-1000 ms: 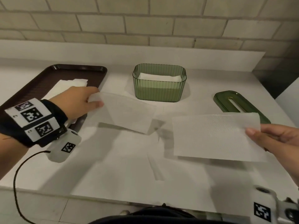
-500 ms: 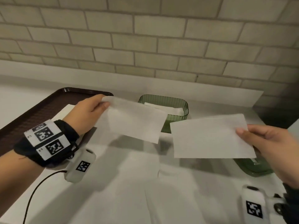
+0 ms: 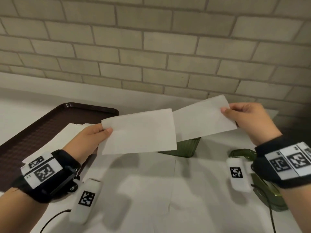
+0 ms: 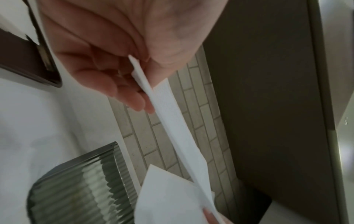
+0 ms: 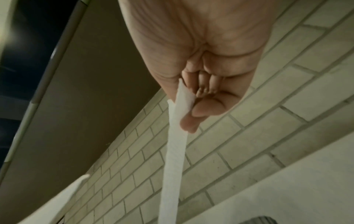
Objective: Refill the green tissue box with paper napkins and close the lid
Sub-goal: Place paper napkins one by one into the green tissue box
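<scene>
- Holding one white paper napkin in each hand above the white table: our left hand pinches the left napkin at its edge, our right hand pinches the right napkin.
- Ribbed green plastic tissue box stands open on the table behind the napkins, mostly hidden; we cannot tell how full it is.
- Green slotted lid lies off the box, on the table under our right wrist.
- More white napkins wait on the dark brown tray.
- Left to do, we judge: load these, perhaps more, then close.

A dark brown tray sits on the white counter below a brick wall.
</scene>
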The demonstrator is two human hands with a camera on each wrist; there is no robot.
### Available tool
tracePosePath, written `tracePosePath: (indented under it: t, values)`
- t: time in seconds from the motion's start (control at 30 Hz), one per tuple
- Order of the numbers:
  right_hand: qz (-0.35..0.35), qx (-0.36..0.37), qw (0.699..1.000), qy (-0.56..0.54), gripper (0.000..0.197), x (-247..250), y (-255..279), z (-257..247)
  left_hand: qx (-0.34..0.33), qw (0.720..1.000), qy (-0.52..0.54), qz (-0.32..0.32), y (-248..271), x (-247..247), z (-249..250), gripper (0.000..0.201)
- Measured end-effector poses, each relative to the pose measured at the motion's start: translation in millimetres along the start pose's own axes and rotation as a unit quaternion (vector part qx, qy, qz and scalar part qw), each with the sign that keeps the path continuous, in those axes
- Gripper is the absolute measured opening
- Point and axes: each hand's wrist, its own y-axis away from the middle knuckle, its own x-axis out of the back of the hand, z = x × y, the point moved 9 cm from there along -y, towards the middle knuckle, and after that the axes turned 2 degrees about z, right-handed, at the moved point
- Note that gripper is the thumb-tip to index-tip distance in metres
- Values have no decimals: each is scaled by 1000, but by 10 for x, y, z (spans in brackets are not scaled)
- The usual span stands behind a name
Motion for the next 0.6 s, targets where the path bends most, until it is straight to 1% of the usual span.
tracePosePath:
  t: [0.07,0.23,0.33,0.4,0.43,0.5,0.53,0.57,0.6]
  values:
    - [-4,-24,1000,-18,11,-128,-137,116,10,1000,15,8,23,44,-60,22]
    - [-18,-125,986,-107,11,-511,-347,495,18,999,44,9,122,122,-169,23]
    - [-15,-162,980,-112,6,-739,-392,664,27,998,47,-10,147,129,-262,23]
    - [-17,-175,980,-97,13,-877,-420,744,22,998,53,-13,150,153,-290,22]
    - [-22,-180,980,-84,17,-943,-433,781,21,998,53,-19,151,156,-298,31]
    - [-32,-184,982,-36,23,-1046,-457,848,20,999,38,-31,117,174,-377,58]
    - [-35,-185,982,-4,25,-1081,-464,875,20,998,36,-37,110,171,-395,60]
    - [-37,-183,982,29,26,-1105,-472,898,20,998,39,-42,118,152,-396,49]
    - [-41,-180,981,65,29,-1121,-480,913,15,998,44,-48,131,120,-387,31]
